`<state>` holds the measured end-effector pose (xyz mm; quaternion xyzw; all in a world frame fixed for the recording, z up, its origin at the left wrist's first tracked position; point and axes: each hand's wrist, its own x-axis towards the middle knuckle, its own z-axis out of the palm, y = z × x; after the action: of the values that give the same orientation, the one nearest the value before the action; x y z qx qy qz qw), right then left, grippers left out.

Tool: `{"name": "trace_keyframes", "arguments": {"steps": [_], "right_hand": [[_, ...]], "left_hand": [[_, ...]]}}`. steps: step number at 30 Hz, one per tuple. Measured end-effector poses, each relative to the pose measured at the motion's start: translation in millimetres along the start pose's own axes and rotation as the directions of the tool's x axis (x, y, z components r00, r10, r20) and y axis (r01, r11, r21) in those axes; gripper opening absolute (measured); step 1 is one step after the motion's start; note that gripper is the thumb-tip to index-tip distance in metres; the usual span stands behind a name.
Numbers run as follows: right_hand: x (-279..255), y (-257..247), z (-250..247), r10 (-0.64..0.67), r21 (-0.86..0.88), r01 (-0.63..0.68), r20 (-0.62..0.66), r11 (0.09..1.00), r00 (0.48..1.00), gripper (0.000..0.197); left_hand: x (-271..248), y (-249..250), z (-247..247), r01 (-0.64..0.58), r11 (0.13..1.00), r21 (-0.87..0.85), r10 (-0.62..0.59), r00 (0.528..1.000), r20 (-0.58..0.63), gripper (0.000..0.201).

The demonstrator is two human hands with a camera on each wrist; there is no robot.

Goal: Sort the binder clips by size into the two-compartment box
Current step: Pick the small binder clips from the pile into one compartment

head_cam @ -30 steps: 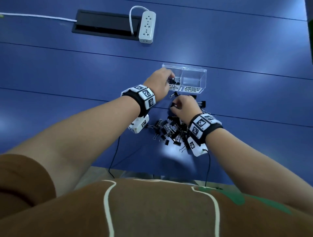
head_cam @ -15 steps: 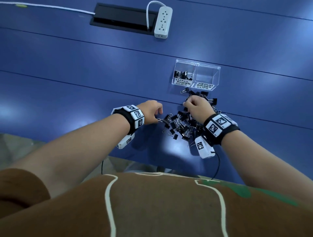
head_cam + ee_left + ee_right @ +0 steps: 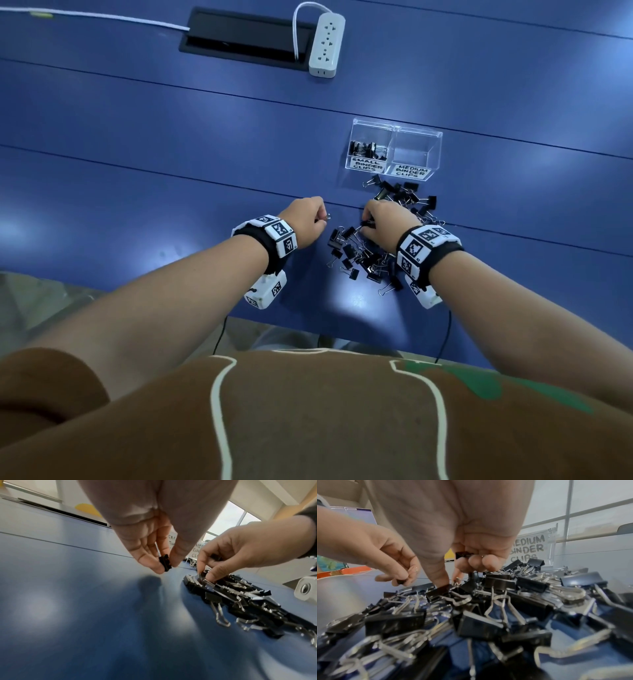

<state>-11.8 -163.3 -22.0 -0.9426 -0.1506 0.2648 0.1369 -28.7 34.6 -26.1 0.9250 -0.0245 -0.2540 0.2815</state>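
Observation:
A pile of black binder clips (image 3: 370, 250) lies on the blue table in front of a clear two-compartment box (image 3: 394, 150). Its left cell, labelled small, holds several clips (image 3: 366, 149); its right cell, labelled medium, looks bare. My left hand (image 3: 308, 219) hovers just left of the pile and pinches one small black clip (image 3: 165, 562) between thumb and fingers. My right hand (image 3: 383, 222) is down on the pile, holding a black clip (image 3: 463, 555) against its curled fingers while thumb and forefinger pinch at another clip (image 3: 443, 588) in the heap.
A white power strip (image 3: 327, 42) and a black cable slot (image 3: 239, 34) lie at the far side of the table. The table's near edge (image 3: 308, 322) runs just below my wrists. A wide stretch of blue surface lies left of the pile.
My left hand has come back from the box's small cell to the left of the pile and now pinches a small clip. My right hand has stayed on the pile.

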Motion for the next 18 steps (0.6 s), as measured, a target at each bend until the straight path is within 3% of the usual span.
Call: {"name": "trace_keyframes", "arguments": {"steps": [6,9,12,14,18], "right_hand": [[4,-5,-12,0.005,0.024,-0.006,0.045,1.000,0.999,0.022],[10,-5,-32,0.074,0.272,-0.045,-0.101,0.961,0.992,0.019],[24,-2,-63,0.191,0.430,-0.050,-0.290,0.901,0.938,0.008],[38,0,-80,0.220,0.433,-0.054,-0.342,0.900,0.914,0.003],[59,1,-92,0.198,0.354,-0.073,-0.331,0.932,0.923,0.011]], "left_hand": [[5,10,8,0.060,0.986,-0.157,-0.068,0.997,-0.048,0.011],[7,14,12,0.060,0.986,-0.155,-0.065,0.997,-0.029,0.015],[11,21,12,0.048,0.987,-0.157,-0.055,0.998,-0.039,0.018],[17,29,7,0.025,0.985,-0.168,-0.039,0.996,-0.078,0.023],[37,48,-12,-0.013,0.985,-0.170,-0.018,0.984,-0.179,0.026]]}}
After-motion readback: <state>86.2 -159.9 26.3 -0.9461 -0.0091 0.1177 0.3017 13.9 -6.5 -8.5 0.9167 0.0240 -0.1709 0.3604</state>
